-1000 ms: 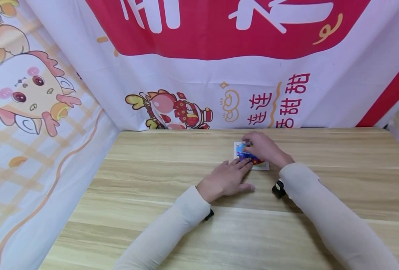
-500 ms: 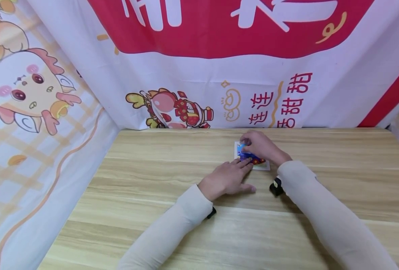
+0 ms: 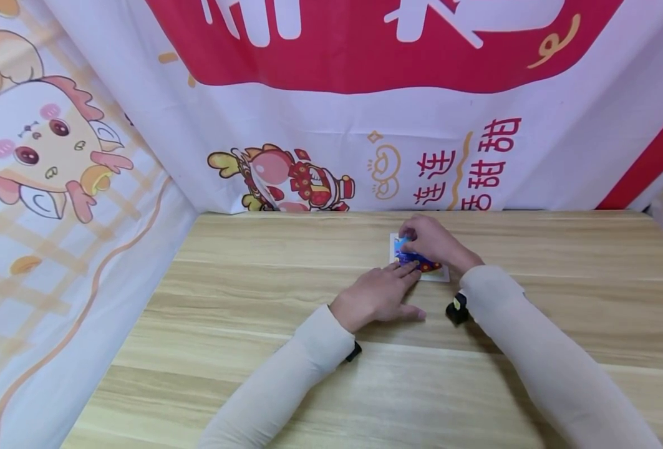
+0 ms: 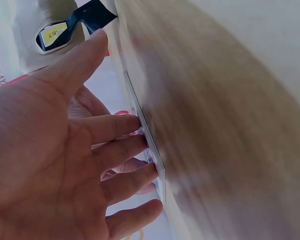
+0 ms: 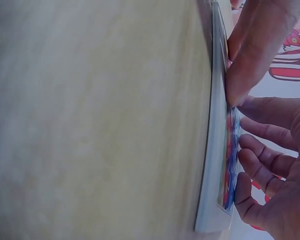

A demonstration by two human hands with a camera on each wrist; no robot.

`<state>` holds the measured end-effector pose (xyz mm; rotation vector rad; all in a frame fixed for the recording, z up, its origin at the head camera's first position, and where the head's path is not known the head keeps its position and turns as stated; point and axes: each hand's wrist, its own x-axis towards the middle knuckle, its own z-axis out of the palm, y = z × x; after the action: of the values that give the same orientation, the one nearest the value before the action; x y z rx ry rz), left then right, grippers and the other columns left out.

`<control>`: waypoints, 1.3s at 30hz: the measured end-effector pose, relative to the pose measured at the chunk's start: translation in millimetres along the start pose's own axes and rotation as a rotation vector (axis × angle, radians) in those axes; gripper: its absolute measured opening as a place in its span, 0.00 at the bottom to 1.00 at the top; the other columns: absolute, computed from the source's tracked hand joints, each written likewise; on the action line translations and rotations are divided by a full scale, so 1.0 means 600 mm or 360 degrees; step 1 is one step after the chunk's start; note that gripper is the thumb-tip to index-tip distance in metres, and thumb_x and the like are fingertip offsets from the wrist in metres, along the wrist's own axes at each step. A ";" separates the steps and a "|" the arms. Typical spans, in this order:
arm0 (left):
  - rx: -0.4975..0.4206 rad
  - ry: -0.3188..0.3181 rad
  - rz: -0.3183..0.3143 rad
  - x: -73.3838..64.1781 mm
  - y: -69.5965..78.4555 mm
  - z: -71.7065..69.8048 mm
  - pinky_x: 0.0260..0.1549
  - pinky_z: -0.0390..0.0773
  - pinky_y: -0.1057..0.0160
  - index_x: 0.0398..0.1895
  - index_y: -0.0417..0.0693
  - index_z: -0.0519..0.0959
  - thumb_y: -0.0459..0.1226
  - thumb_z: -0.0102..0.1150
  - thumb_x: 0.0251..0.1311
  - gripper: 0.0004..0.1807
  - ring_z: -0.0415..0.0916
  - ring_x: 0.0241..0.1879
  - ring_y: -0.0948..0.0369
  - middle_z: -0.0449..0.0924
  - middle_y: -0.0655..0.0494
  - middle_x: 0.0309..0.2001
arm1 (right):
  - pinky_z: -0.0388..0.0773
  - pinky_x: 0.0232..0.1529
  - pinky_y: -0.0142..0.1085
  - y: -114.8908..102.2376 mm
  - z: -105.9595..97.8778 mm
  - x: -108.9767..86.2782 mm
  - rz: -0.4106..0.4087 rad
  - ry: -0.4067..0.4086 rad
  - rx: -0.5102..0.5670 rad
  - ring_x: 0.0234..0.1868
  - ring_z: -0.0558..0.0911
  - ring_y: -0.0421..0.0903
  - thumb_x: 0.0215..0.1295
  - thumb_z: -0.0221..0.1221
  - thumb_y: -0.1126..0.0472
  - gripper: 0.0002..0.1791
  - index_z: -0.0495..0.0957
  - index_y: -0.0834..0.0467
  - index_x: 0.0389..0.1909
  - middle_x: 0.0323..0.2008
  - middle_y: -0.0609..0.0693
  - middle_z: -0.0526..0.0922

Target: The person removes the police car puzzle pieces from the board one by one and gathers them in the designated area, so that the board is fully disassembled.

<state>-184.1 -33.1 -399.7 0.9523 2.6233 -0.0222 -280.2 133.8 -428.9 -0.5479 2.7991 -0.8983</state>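
A small, flat, white-bordered picture board [image 3: 441, 276], printed in blue, purple and red, lies near the table's back edge. My left hand [image 3: 372, 296] stretches its fingers over the near left part, with fingertips touching the surface. Above the left part bends my right hand [image 3: 433, 242]; its thumb and fingertips meet the picture. In the right wrist view the right hand [image 5: 280, 165] has bent fingers along the board [image 5: 212, 210], its thumb beside a left fingertip. Whether those fingers pinch a loose part is hidden. The left wrist view shows the left palm [image 4: 45, 145] and the board's edge [image 4: 152, 147].
The wood-grain table [image 3: 286, 262] reaches back to a printed red and white cloth [image 3: 309, 112]. Another cloth with a cartoon animal [image 3: 39, 143] hangs at the left. Black wrist cameras sit under both sleeves, one below the right sleeve [image 3: 505, 299].
Both hands stay at the board in nearly the same pose. The right wrist has shifted very slightly left, and the head view has tilted a little.
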 end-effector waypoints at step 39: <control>-0.0074 -0.0061 0.0026 -0.005 0.001 -0.004 0.82 0.52 0.61 0.85 0.48 0.55 0.62 0.61 0.69 0.50 0.45 0.85 0.52 0.47 0.52 0.86 | 0.76 0.61 0.51 0.002 0.005 0.012 0.0115 -0.0066 0.0068 0.52 0.78 0.57 0.67 0.66 0.70 0.12 0.79 0.67 0.49 0.50 0.62 0.79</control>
<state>-182.2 -34.4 -396.2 0.9483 2.5690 0.0245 -286.5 130.3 -432.1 -0.4513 2.7372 -0.9189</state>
